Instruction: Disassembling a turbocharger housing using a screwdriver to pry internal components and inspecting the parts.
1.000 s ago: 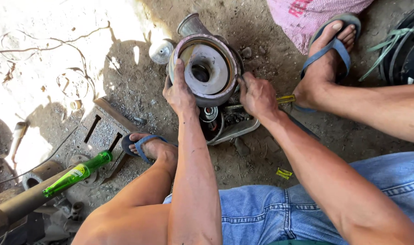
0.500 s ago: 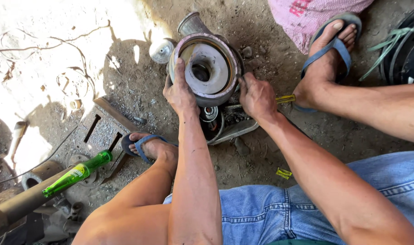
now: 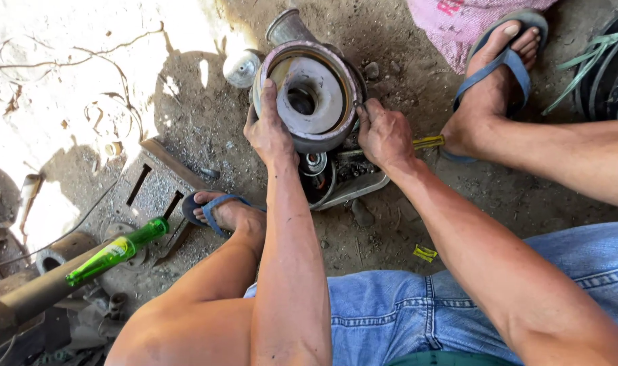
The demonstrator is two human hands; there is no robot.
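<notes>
A: Left hand [image 3: 269, 132]?
B: Gripping the left rim of the round metal housing [image 3: 313, 95], fingers over the top edge, thumb on the side wall. Closed on it.
A: Right hand [image 3: 385, 134]?
B: On the right side of the housing, fingers curled against its wall at the lower edge. Holding it too, as far as I can see; fingertips are partly hidden behind the rim.
A: Where's the housing?
B: On the dirt ground [image 3: 207, 115], between both hands, open face up, pale disc with a dark centre hole inside. A pipe stub [image 3: 286, 26] sticks out on the far side.
A: Under the hands?
B: A metal tray [image 3: 353, 191] with small greasy parts, just below the wrists. A bearing-like part [image 3: 313, 163] sits between the two wrists.
A: Anything near the right hand?
B: Yellow screwdriver handle [image 3: 427, 142] just right of it, touching or nearly, can't tell. Foot in a blue sandal [image 3: 498, 74] beyond that.
A: Left side?
B: Small metal cap [image 3: 241, 68] just past the left hand. Other sandalled foot [image 3: 221, 210] below it. Green bottle [image 3: 116, 252] well apart, lower left.
</notes>
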